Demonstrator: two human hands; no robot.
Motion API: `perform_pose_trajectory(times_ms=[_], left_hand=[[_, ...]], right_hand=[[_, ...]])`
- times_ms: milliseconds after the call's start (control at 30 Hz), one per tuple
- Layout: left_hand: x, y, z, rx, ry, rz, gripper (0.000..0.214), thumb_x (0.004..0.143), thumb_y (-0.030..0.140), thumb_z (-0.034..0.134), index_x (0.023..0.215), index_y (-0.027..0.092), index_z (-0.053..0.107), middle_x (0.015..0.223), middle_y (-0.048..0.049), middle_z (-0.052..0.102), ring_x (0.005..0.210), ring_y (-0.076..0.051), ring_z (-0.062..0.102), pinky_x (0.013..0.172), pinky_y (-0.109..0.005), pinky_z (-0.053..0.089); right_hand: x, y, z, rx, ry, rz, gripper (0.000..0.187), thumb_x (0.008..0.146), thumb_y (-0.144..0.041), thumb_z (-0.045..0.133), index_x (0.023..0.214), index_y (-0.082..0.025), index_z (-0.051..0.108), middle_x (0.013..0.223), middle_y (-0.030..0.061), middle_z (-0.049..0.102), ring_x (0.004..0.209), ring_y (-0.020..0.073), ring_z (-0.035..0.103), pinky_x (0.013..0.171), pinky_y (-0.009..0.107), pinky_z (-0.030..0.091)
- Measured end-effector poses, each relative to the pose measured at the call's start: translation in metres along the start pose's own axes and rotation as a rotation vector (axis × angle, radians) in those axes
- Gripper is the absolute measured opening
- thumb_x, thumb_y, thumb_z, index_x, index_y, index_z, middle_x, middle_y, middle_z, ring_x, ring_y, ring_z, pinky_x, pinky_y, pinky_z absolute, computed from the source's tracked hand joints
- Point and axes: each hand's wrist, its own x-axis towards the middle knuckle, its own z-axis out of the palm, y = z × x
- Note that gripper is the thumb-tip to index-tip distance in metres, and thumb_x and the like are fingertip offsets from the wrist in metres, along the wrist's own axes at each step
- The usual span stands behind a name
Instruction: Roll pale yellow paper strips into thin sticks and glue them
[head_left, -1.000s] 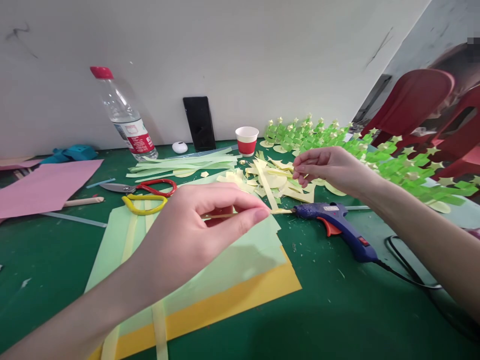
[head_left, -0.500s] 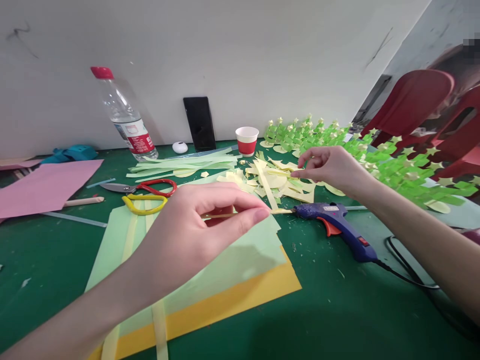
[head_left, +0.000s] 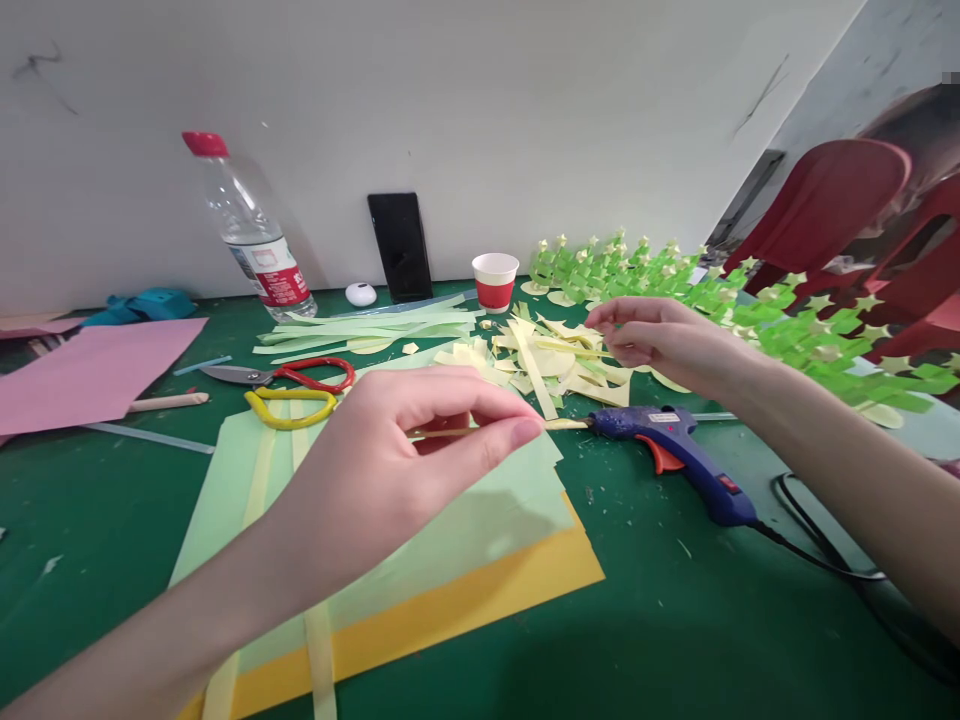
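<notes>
My left hand (head_left: 442, 450) is closed, with thumb and forefinger pinching a thin yellowish stick (head_left: 566, 424). The stick's far end meets the nozzle of a blue glue gun (head_left: 645, 420) lying on its side on the table. Over a heap of pale yellow paper scraps (head_left: 592, 385), my right hand (head_left: 652, 335) has its fingers curled together. Whether anything is in those fingers is hidden. Beneath my left hand lie light green paper sheets (head_left: 480, 500) on a yellow-orange sheet (head_left: 480, 620), with pale strips (head_left: 321, 650) across them.
Scissors (head_left: 300, 390) with red and yellow handles lie left of my left hand. Behind stand a water bottle (head_left: 255, 240), a phone (head_left: 401, 248) and a paper cup (head_left: 495, 285). Green paper plants with stars (head_left: 750, 310) crowd the right. Pink paper (head_left: 97, 370) lies left; a cable (head_left: 810, 560) trails right.
My right hand has shifted slightly right and its fingers have curled closer together. The left hand, stick and glue gun stay nearly where they were.
</notes>
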Motion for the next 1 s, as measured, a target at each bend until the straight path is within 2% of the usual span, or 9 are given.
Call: perform_pose_trajectory(times_ms=[100,233,333,433,533,733,900,1000], left_hand=[[0.0,-0.003,0.001,-0.013,-0.003,0.027,0.014,0.078,0.015,0.064,0.067,0.021,0.071,0.064,0.0091,0.068,0.057,-0.002,0.059,0.05,0.002,0.042],[0.001,-0.005,0.002,-0.021,-0.013,0.051,0.012,0.079,0.017,0.065,0.071,0.022,0.072,0.067,0.0093,0.07,0.06,-0.002,0.061,0.052,0.002,0.043],[0.002,-0.002,0.004,-0.004,-0.007,0.035,0.012,0.08,0.018,0.065,0.071,0.021,0.072,0.068,0.009,0.071,0.061,-0.003,0.062,0.054,0.001,0.044],[0.0,0.002,0.004,0.022,0.011,0.056,0.013,0.08,0.018,0.064,0.069,0.021,0.071,0.066,0.0087,0.069,0.059,-0.003,0.06,0.051,0.0,0.043],[-0.004,0.005,0.004,0.063,0.024,0.122,0.014,0.08,0.016,0.064,0.069,0.021,0.069,0.062,0.009,0.066,0.056,-0.002,0.058,0.048,-0.003,0.041],[-0.01,0.01,0.006,0.202,0.108,0.269,0.012,0.08,0.012,0.065,0.072,0.019,0.07,0.062,0.008,0.063,0.052,-0.003,0.052,0.046,-0.01,0.039],[-0.013,0.01,0.005,0.22,0.095,0.323,0.012,0.08,0.011,0.065,0.071,0.019,0.068,0.061,0.0073,0.063,0.051,-0.004,0.052,0.046,-0.011,0.041],[-0.014,0.009,0.006,0.211,0.064,0.316,0.014,0.082,0.011,0.063,0.07,0.019,0.065,0.063,0.0076,0.063,0.054,-0.004,0.054,0.052,-0.011,0.044]], right_hand=[[-0.002,-0.005,0.002,0.087,0.009,-0.051,0.026,0.095,-0.037,0.048,0.092,-0.012,0.055,0.07,-0.0033,0.051,0.048,0.0036,0.042,0.042,0.015,0.037],[-0.019,-0.026,0.017,0.104,0.057,-0.189,0.029,0.092,-0.037,0.052,0.076,-0.014,0.058,0.054,-0.0061,0.038,0.046,0.0038,0.034,0.041,0.015,0.031],[-0.041,-0.048,0.035,0.045,0.027,-0.272,0.019,0.088,-0.032,0.058,0.079,-0.02,0.069,0.06,-0.0016,0.053,0.053,0.0061,0.045,0.052,0.019,0.04],[-0.061,-0.066,0.05,0.003,-0.054,-0.344,0.015,0.084,-0.031,0.06,0.079,-0.023,0.071,0.067,-0.0009,0.06,0.055,0.0077,0.05,0.048,0.02,0.041],[-0.072,-0.073,0.059,-0.063,-0.076,-0.439,0.011,0.083,-0.026,0.061,0.08,-0.021,0.07,0.068,-0.0013,0.064,0.058,0.0076,0.053,0.049,0.018,0.043],[-0.08,-0.074,0.063,-0.17,0.038,-0.571,0.004,0.079,-0.02,0.066,0.075,-0.022,0.067,0.069,-0.0015,0.066,0.058,0.01,0.059,0.048,0.021,0.046],[-0.085,-0.073,0.067,-0.286,0.146,-0.687,0.011,0.08,-0.017,0.066,0.075,-0.026,0.064,0.069,-0.005,0.066,0.057,0.0096,0.061,0.05,0.02,0.05],[-0.086,-0.075,0.07,-0.305,0.189,-0.719,0.012,0.079,-0.015,0.066,0.073,-0.025,0.063,0.066,-0.0053,0.066,0.056,0.0088,0.061,0.049,0.018,0.05]])
